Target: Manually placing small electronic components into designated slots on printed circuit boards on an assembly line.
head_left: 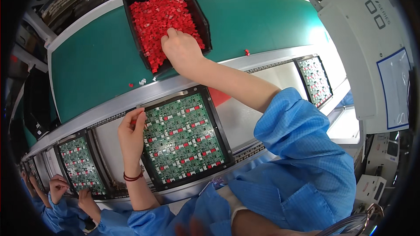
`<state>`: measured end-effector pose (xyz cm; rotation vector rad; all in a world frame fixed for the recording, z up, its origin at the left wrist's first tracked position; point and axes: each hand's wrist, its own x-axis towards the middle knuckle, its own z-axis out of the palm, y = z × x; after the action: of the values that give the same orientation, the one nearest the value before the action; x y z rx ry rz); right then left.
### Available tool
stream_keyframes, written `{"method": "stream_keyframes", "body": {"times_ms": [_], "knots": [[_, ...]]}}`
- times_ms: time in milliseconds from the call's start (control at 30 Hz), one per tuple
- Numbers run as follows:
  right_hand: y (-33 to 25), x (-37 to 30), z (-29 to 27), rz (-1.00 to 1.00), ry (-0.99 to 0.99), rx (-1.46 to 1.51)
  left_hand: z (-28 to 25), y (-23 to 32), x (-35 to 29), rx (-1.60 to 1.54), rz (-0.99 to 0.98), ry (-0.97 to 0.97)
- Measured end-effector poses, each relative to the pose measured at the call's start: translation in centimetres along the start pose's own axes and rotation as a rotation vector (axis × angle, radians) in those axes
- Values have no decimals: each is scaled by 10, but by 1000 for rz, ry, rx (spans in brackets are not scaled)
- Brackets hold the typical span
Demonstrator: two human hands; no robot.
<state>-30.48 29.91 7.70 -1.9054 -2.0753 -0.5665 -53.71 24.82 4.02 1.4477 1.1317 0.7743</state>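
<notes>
My right hand (183, 51) reaches over the near edge of a black bin (204, 26) heaped with small red plastic connectors (164, 15). Its fingers are curled down onto the heap, and the tips are hidden. At the upper left corner of a framed panel of green circuit boards (181, 137), my left hand (132, 133) is closed in a pinch. A trace of red shows by its fingers, too small to make out. Rows of red and white connectors stand on the panel, which lies in a black frame (222, 137) on the conveyor.
The bin rests on a green work surface (258, 17), with loose white pieces (142, 81) and a red one (247, 52) nearby. More framed panels lie left (81, 164) and right (315, 81). Co-workers' hands (58, 188) are at the lower left; a white machine (367, 52) stands right.
</notes>
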Motion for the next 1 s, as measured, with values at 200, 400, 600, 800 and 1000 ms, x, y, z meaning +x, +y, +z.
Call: {"method": "stream_keyframes", "body": {"times_ms": [200,400,600,800,1000], "knots": [[-4,0,-25,-64,110,34,-3,0,-7,25,28,16],[-32,-24,-56,-575,74,381,-6,-3,-10,64,43,-28],[-63,-54,-65,-775,-25,398,-12,-10,-13,50,64,38],[-67,-89,-57,-721,-302,445,-20,-30,-11,166,195,4],[-43,-152,-34,-169,-476,1037,-17,-39,2,253,232,-30]]}}
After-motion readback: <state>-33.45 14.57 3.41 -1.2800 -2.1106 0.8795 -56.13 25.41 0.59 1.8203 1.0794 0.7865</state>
